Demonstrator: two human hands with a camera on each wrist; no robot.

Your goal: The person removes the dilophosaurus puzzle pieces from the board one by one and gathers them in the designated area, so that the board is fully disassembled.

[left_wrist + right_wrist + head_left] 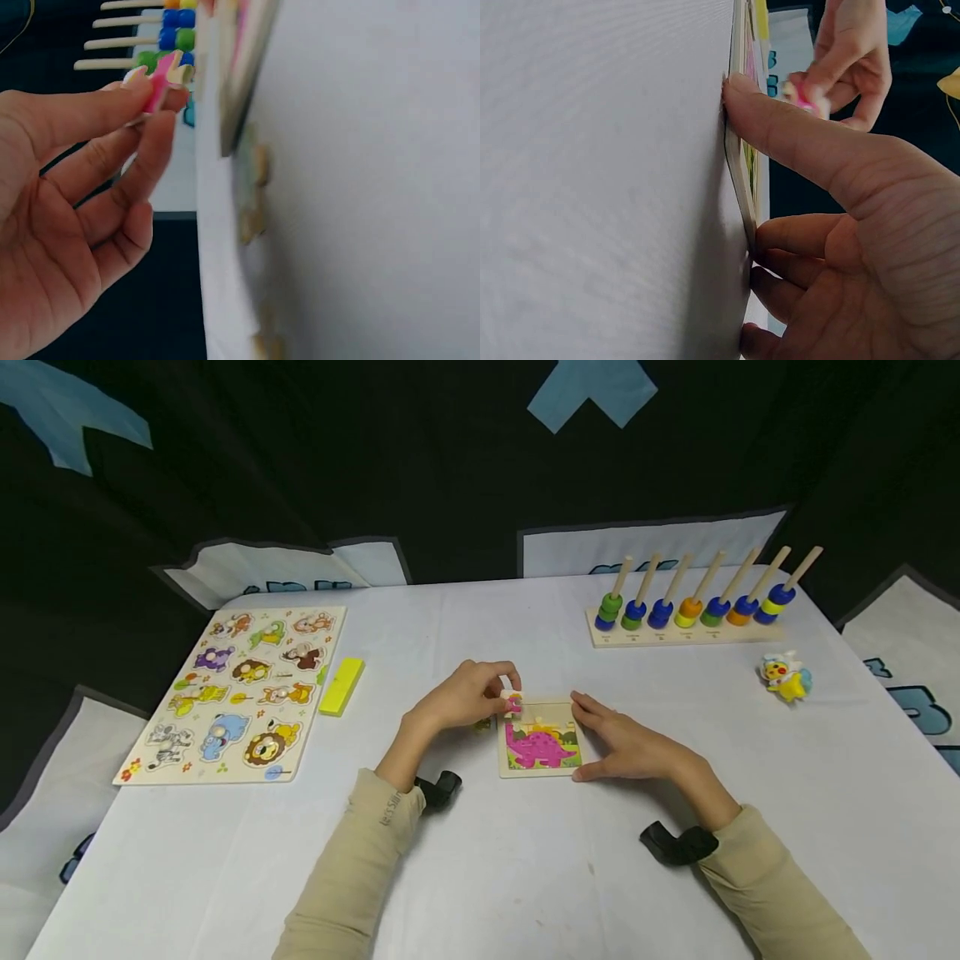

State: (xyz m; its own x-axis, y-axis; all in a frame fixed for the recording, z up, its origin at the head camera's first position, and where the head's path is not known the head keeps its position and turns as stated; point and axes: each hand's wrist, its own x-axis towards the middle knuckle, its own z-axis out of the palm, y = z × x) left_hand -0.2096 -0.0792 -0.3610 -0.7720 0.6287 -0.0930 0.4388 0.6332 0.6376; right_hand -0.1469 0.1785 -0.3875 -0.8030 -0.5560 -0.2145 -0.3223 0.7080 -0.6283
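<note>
A small puzzle piece (512, 702), pink with pale yellow and white parts, is pinched between the thumb and fingers of my left hand (468, 695). It is held over the upper left corner of a small wooden puzzle board (540, 773) showing a pink dinosaur. The lower part of the picture is filled, and bare wood shows along its top. My right hand (626, 742) rests against the board's right edge, thumb at the near corner and fingers at the far corner. Loose puzzle pieces (253, 225) lie on the table beneath the left hand, mostly hidden in the head view.
A large animal peg puzzle (251, 697) lies at the left, with a yellow block (342, 687) beside it. At the back right stands a wooden stacking-ring rack (686, 639). A small yellow figurine (785, 677) is in front of it. White cloth covers the table (525, 868).
</note>
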